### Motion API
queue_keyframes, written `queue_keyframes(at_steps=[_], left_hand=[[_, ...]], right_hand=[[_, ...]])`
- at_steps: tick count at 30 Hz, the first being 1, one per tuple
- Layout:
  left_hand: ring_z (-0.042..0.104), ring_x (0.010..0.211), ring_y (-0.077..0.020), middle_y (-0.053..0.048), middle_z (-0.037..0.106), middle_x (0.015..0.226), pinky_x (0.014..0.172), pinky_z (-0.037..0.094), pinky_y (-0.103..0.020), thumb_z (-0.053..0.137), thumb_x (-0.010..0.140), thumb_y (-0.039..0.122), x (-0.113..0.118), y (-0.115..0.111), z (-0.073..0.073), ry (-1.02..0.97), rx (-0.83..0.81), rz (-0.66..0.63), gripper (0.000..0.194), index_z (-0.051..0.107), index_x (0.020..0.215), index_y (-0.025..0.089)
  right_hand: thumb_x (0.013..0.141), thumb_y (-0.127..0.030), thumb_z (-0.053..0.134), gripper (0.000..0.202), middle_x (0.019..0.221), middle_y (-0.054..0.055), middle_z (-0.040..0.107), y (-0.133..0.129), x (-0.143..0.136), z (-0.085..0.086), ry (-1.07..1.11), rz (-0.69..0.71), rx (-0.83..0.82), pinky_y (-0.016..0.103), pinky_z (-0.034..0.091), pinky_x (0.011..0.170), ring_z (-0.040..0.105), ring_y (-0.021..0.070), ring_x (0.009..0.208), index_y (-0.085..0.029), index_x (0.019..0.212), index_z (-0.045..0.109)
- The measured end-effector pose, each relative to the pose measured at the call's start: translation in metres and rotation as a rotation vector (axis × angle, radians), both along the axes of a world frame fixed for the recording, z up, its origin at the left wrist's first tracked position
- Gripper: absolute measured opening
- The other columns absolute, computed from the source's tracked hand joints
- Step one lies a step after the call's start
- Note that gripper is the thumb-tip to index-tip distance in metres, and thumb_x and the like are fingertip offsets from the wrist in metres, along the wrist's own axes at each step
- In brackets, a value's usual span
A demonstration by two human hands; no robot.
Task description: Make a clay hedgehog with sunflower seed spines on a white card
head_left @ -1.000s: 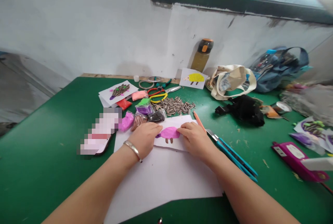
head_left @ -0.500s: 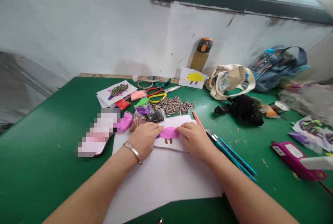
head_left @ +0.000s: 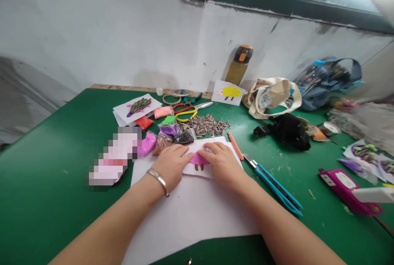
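Observation:
A flattened piece of pink modelling clay (head_left: 197,159) lies on a small white card (head_left: 192,172), above two short brown clay legs (head_left: 199,167). My left hand (head_left: 172,164), with a silver bangle at the wrist, rests on the card's left side, thumb reaching the clay's left edge. From the right, my right hand (head_left: 227,165) spreads its fingers, and one fingertip presses the top of the pink clay. Both hands are open. My fingers hide part of the clay. Beneath the card is a large white sheet of paper (head_left: 197,211).
Bagged clay (head_left: 148,143), sunflower seeds (head_left: 211,125) and yellow-handled scissors (head_left: 186,115) are beyond my hands. A blue utility knife (head_left: 277,187) and an orange stick (head_left: 236,146) lie to the right. A card with a yellow hedgehog (head_left: 231,91) leans before a bottle (head_left: 238,66).
My right hand has shifted left over the pink clay, and a fingertip now covers more of it. My left thumb remains by its left edge.

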State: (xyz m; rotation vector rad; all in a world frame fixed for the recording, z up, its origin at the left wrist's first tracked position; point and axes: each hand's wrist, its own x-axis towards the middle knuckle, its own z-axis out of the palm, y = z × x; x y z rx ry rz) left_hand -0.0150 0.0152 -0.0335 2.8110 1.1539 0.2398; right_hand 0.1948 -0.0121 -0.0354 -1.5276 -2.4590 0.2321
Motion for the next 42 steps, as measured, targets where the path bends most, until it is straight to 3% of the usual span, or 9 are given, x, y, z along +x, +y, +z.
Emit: queue_keyframes(at_steps=[7,12,17,21,25,31,42], left_hand=[[0.051,0.109,-0.0242,-0.008,0.060,0.119,0.092,0.043,-0.040,0.045,0.077,0.000,0.000,0.001,0.000,-0.014,0.005,0.003,0.049,0.054,0.122,0.019],[0.053,0.109,-0.0236,-0.009,0.061,0.119,0.094,0.043,-0.041,0.044,0.078,0.001,-0.001,0.004,0.001,-0.033,-0.021,0.006,0.044,0.056,0.119,0.016],[0.054,0.108,-0.0242,-0.010,0.062,0.117,0.093,0.044,-0.041,0.047,0.078,0.002,0.000,0.007,0.001,-0.051,-0.028,0.056,0.038,0.059,0.112,0.016],[0.055,0.105,-0.0235,-0.009,0.063,0.116,0.092,0.044,-0.039,0.049,0.080,0.006,-0.001,0.007,0.001,-0.054,-0.021,0.054,0.032,0.061,0.107,0.017],[0.054,0.107,-0.0244,-0.009,0.062,0.119,0.091,0.045,-0.040,0.049,0.081,0.008,-0.002,0.006,0.000,-0.061,-0.019,0.065,0.031,0.061,0.109,0.016],[0.055,0.106,-0.0244,-0.008,0.063,0.118,0.091,0.045,-0.041,0.049,0.081,0.008,-0.002,0.007,0.000,-0.073,-0.014,0.068,0.031,0.062,0.108,0.018],[0.054,0.106,-0.0240,-0.008,0.063,0.117,0.092,0.044,-0.041,0.049,0.083,0.010,-0.003,0.008,0.000,-0.068,-0.022,0.049,0.029,0.062,0.108,0.018]], right_hand=[[0.081,-0.002,0.042,0.050,0.121,0.007,0.059,0.002,0.006,-0.006,0.137,-0.003,0.012,0.036,0.035,0.096,0.047,0.0214,0.111,-0.023,0.124,0.055],[0.079,0.000,0.038,0.045,0.112,0.009,0.064,0.004,0.012,-0.004,0.243,-0.045,0.028,0.031,0.039,0.093,0.053,0.0190,0.106,-0.016,0.113,0.063],[0.084,-0.005,0.039,0.034,0.090,0.006,0.068,0.023,0.019,0.020,0.022,-0.177,-0.028,0.031,0.037,0.091,0.060,0.0173,0.087,-0.018,0.097,0.068],[0.083,-0.006,0.042,0.030,0.091,0.009,0.064,0.055,0.027,0.029,-0.176,-0.261,0.023,0.027,0.038,0.073,0.057,0.0192,0.085,-0.017,0.097,0.067],[0.082,-0.007,0.045,0.024,0.087,0.009,0.061,0.075,0.028,0.020,-0.207,-0.265,0.029,0.027,0.036,0.069,0.056,0.0188,0.081,-0.017,0.090,0.066],[0.085,-0.007,0.041,0.024,0.093,0.009,0.057,0.074,0.029,0.003,-0.225,-0.258,0.045,0.026,0.036,0.071,0.053,0.0172,0.082,-0.017,0.086,0.063],[0.084,-0.003,0.041,0.022,0.094,0.010,0.056,0.063,0.029,0.004,-0.263,-0.260,0.081,0.027,0.037,0.078,0.052,0.0200,0.089,-0.018,0.088,0.058]])
